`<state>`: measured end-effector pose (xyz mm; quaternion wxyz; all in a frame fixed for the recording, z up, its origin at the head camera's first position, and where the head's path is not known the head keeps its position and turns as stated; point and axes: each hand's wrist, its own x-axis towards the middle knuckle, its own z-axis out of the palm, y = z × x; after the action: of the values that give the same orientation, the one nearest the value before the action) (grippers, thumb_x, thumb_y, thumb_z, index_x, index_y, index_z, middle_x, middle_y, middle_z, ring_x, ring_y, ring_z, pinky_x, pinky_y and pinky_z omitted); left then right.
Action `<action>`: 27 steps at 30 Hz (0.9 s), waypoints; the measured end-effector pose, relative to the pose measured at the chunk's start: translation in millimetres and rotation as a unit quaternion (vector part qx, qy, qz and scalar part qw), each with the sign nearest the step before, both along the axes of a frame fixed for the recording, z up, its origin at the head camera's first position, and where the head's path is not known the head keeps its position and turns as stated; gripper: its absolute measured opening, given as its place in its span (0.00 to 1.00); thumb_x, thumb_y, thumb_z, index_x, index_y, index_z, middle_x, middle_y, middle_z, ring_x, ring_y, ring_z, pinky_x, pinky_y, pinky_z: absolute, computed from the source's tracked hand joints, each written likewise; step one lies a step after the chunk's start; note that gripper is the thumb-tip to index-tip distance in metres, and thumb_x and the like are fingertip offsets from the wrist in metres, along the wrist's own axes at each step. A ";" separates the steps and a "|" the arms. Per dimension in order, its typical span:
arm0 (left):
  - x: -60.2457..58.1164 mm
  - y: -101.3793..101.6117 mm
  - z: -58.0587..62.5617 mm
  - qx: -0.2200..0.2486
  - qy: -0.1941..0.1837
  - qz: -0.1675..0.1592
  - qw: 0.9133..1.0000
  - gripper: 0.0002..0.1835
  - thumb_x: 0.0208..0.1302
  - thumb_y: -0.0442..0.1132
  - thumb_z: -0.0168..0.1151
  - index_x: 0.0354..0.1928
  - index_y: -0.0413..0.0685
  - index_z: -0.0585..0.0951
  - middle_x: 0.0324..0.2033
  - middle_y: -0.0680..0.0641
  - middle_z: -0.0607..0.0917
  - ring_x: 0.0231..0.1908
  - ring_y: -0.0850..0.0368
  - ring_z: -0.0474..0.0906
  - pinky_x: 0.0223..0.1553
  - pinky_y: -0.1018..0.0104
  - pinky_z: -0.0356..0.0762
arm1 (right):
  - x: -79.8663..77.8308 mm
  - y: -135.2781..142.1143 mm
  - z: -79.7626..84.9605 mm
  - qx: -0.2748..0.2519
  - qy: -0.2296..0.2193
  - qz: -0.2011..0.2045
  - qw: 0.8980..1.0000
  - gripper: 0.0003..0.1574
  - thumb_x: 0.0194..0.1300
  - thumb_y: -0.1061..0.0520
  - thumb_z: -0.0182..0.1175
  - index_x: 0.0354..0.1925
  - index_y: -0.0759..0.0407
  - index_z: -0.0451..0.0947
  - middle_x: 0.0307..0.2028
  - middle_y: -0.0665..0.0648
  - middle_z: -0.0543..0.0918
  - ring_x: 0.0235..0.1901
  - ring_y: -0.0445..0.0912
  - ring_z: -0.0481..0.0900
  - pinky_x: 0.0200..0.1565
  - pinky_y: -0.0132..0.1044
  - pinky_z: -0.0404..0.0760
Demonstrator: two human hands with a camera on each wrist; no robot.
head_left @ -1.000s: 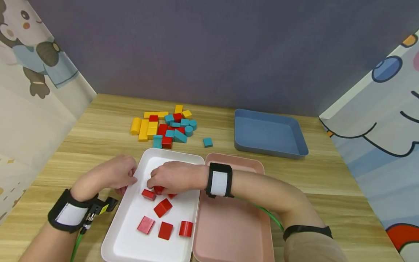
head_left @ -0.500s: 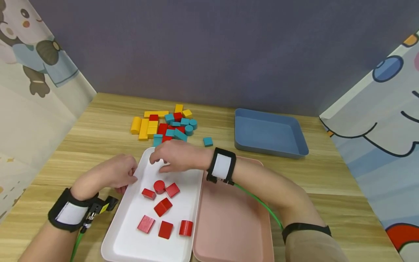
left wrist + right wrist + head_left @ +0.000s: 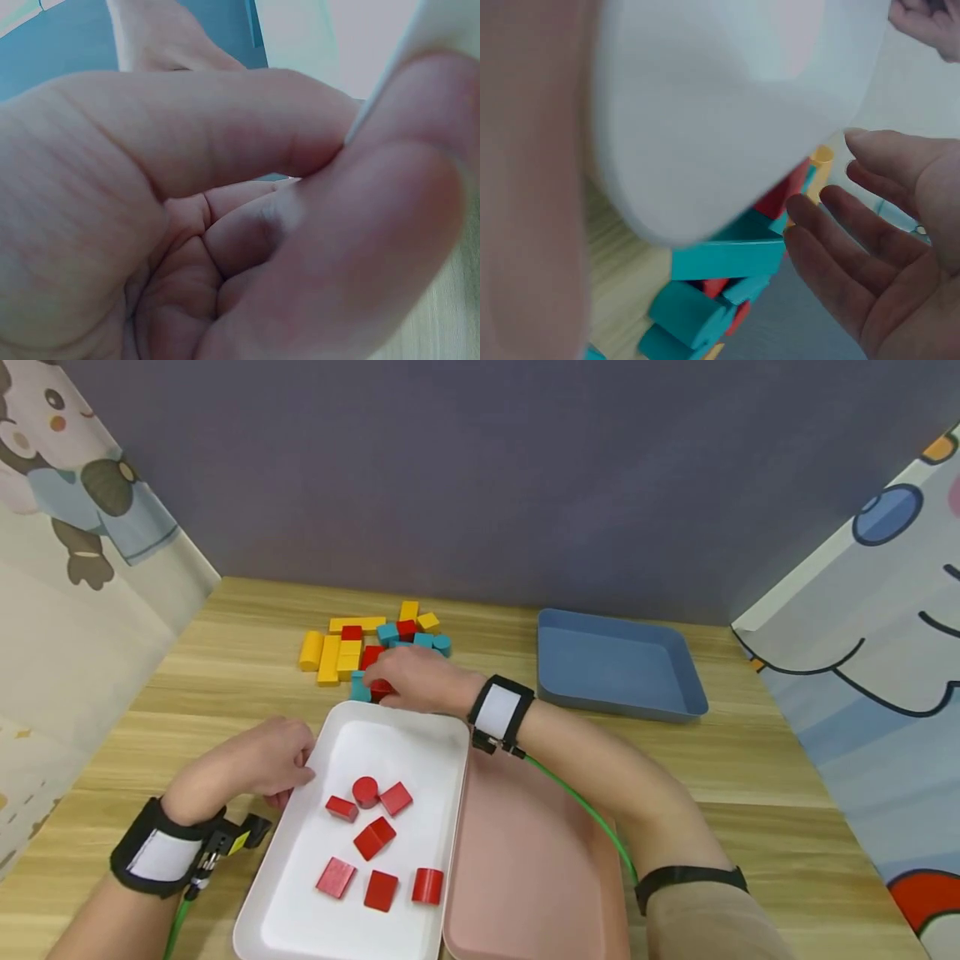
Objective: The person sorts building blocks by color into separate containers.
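My left hand [image 3: 272, 760] pinches the left rim of the white tray [image 3: 405, 739]; the left wrist view shows the tray edge [image 3: 382, 94] between thumb and finger. Several red blocks, among them a red cylinder [image 3: 427, 887] and a red cube [image 3: 381, 891], lie in that tray. Beyond its far edge my right hand [image 3: 423, 679] reaches down over the block pile, fingertips right at a red block [image 3: 381, 687]. In the right wrist view the fingers of the right hand [image 3: 885, 232] are spread, with a teal block [image 3: 727, 259] close by.
A pink tray [image 3: 536, 860] adjoins the white one on its right. The blue tray [image 3: 618, 664] stands at the back right. Yellow blocks [image 3: 328, 660] and teal blocks [image 3: 441, 645] lie mixed with red ones at the back. A dark panel [image 3: 480, 485] borders the table behind.
My right hand has left a red cylinder in the white tray and moved away over the far rim to the mixed blocks. The left hand keeps its place on the rim.
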<state>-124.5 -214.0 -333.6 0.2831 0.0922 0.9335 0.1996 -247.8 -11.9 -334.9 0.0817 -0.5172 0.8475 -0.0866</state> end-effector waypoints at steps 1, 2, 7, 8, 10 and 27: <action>0.4 -0.2 -0.3 0.001 -0.001 0.001 1.000 0.04 0.60 0.34 0.62 0.32 0.40 0.79 0.15 0.48 0.78 0.14 0.59 0.76 0.19 0.68 0.78 | -1.4 -0.7 -1.7 0.001 0.001 -0.002 1.000 0.20 0.62 0.49 0.63 0.52 0.52 0.80 0.44 0.49 0.83 0.42 0.40 0.75 0.47 0.28 0.78; 0.9 -0.1 -0.5 0.002 -0.001 0.002 1.000 0.04 0.60 0.34 0.62 0.32 0.40 0.79 0.15 0.48 0.78 0.14 0.59 0.76 0.19 0.68 0.78 | -2.7 -1.3 -3.2 0.002 0.001 -0.003 1.000 0.20 0.62 0.50 0.62 0.52 0.51 0.80 0.44 0.49 0.83 0.42 0.40 0.75 0.47 0.29 0.78; 1.4 0.0 -0.8 0.002 0.003 0.001 1.000 0.04 0.60 0.34 0.62 0.30 0.41 0.79 0.14 0.49 0.78 0.14 0.59 0.76 0.19 0.68 0.78 | -8.4 -6.1 -9.8 0.023 0.007 -0.018 1.000 0.20 0.63 0.52 0.62 0.54 0.51 0.80 0.48 0.50 0.82 0.46 0.41 0.75 0.50 0.30 0.78; 1.4 0.1 -0.8 0.002 0.003 0.001 1.000 0.04 0.60 0.34 0.62 0.30 0.41 0.79 0.14 0.49 0.78 0.14 0.59 0.76 0.19 0.68 0.78 | -9.1 -7.0 -10.7 0.028 0.010 -0.019 0.999 0.20 0.63 0.52 0.62 0.54 0.50 0.80 0.47 0.50 0.82 0.46 0.41 0.75 0.50 0.30 0.78; 1.4 0.2 -0.9 0.003 0.004 0.001 1.000 0.04 0.60 0.34 0.62 0.30 0.41 0.79 0.14 0.49 0.78 0.13 0.59 0.76 0.19 0.68 0.78 | -9.8 -8.6 -11.4 0.037 0.017 -0.018 0.999 0.19 0.63 0.53 0.62 0.53 0.50 0.80 0.46 0.50 0.82 0.44 0.41 0.74 0.48 0.29 0.78; 2.4 -0.3 -2.3 0.009 0.009 0.005 1.000 0.04 0.59 0.34 0.63 0.30 0.40 0.80 0.15 0.48 0.78 0.14 0.59 0.76 0.19 0.68 0.78 | -15.0 2.2 -20.4 0.068 -0.007 -0.002 0.998 0.13 0.64 0.55 0.61 0.47 0.51 0.79 0.39 0.49 0.82 0.38 0.41 0.74 0.43 0.28 0.77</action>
<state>-122.2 -214.3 -335.9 0.2730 0.0918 0.9347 0.2084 -262.8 -9.7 -355.3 0.1227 -0.5083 0.8518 -0.0329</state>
